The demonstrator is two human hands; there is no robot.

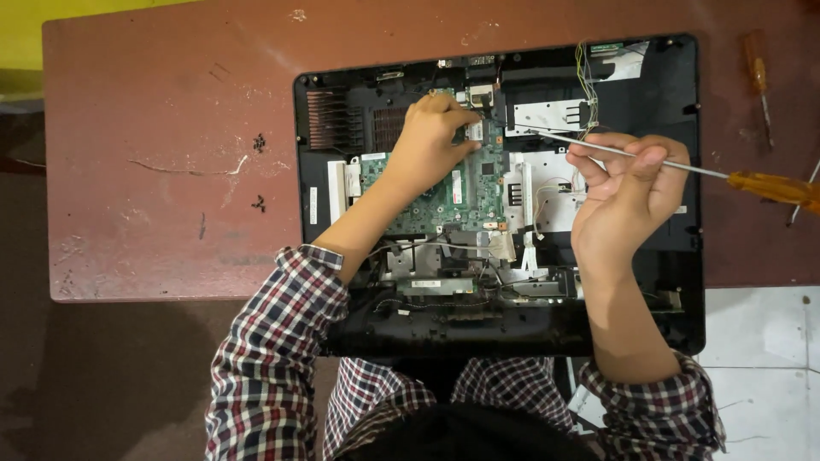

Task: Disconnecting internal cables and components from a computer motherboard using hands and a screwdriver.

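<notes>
Two hands | left hand [431, 137] fingertips pinching circuit board [444, 192] | right hand [623, 192] fisted around screwdriver [683, 166]

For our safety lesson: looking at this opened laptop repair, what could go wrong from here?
1. The screwdriver in the right hand has its metal tip near thin wires; it might nick them.
2. The left hand presses bare on the green circuit board; it might be damaged.

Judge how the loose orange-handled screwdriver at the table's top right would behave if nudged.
The screwdriver would probably roll, since its handle looks rounded and it lies flat on the bare table. It seems stiff and light, a thin metal shaft in a plastic-looking handle. Lying close to the table's edge, it might drop off.
</notes>
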